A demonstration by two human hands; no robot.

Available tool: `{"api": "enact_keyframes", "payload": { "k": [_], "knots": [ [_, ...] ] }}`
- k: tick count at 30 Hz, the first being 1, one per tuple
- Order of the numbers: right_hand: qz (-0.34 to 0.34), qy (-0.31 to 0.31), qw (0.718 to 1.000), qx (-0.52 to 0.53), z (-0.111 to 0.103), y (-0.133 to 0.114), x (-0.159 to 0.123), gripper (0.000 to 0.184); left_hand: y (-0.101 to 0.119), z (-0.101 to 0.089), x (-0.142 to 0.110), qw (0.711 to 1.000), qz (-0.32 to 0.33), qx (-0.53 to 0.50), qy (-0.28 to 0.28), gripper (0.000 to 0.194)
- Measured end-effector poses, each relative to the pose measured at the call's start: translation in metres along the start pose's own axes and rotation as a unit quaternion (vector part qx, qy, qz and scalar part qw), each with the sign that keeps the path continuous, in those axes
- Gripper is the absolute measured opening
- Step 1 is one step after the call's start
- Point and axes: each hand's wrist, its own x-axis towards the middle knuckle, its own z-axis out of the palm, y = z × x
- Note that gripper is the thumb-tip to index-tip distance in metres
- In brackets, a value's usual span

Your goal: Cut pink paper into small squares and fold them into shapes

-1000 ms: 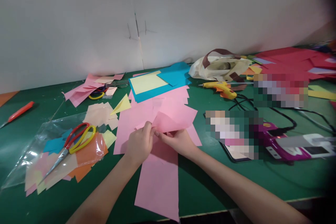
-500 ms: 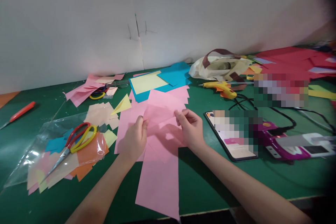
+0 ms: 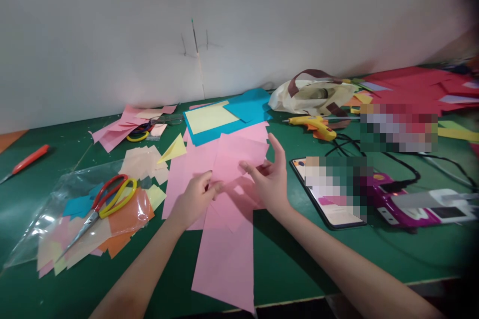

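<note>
A small pink paper sheet (image 3: pixel 239 152) is held up between my hands, above larger pink paper strips (image 3: pixel 226 264) on the green table. Closed in a pinch, my left hand (image 3: pixel 196 197) has the sheet's lower left corner at its fingertips. My right hand (image 3: pixel 273 179) grips the right edge between thumb and bent fingers, and its index finger points up, off the paper. Behind lie blue sheets (image 3: pixel 252 104) with a pale yellow sheet (image 3: pixel 209 118) on top. A folded yellow piece (image 3: pixel 175 149) sits just left of the pink strips.
Red-and-yellow scissors (image 3: pixel 99 212) rest on a clear plastic bag (image 3: pixel 67 194) of paper pieces at left, near a red-handled tool (image 3: pixel 32 158). At right are a phone (image 3: pixel 325 199), a yellow glue gun (image 3: pixel 316 126), black cables (image 3: pixel 415 177), a purple device (image 3: pixel 400 204) and a cloth bag (image 3: pixel 310 97).
My left hand has slid down to the sheet's lower corner. My right index finger has lifted off, and the small pink sheet has tilted and turned slightly.
</note>
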Motion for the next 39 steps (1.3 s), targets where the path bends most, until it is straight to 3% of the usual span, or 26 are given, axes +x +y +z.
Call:
{"api": "enact_keyframes", "payload": {
  "k": [4, 11, 22, 31, 35, 39],
  "knots": [
    [-0.002, 0.012, 1.0, 0.014, -0.001, -0.001, 0.0, 0.06, 0.003, -0.002, 0.002, 0.995, -0.028, -0.082, -0.039, 0.028],
    [-0.001, 0.028, 1.0, 0.006, -0.003, 0.001, 0.004, 0.071, 0.0, -0.004, 0.009, 0.981, -0.088, -0.153, -0.077, 0.023],
    [0.011, 0.058, 0.998, 0.03, -0.003, -0.004, 0.005, 0.04, 0.003, -0.007, 0.007, 0.963, -0.128, -0.209, -0.112, 0.029],
    [0.01, 0.084, 0.996, 0.033, -0.009, 0.002, 0.006, 0.018, 0.003, -0.009, 0.008, 0.96, -0.147, -0.232, -0.046, 0.035],
    [0.044, 0.101, 0.991, 0.082, -0.01, 0.007, 0.009, 0.017, 0.0, -0.01, 0.009, 0.976, -0.133, -0.173, -0.016, 0.031],
    [0.035, 0.1, 0.991, 0.076, -0.01, 0.005, 0.009, 0.017, 0.003, -0.012, 0.007, 0.986, -0.108, -0.128, -0.02, 0.032]
  ]
}}
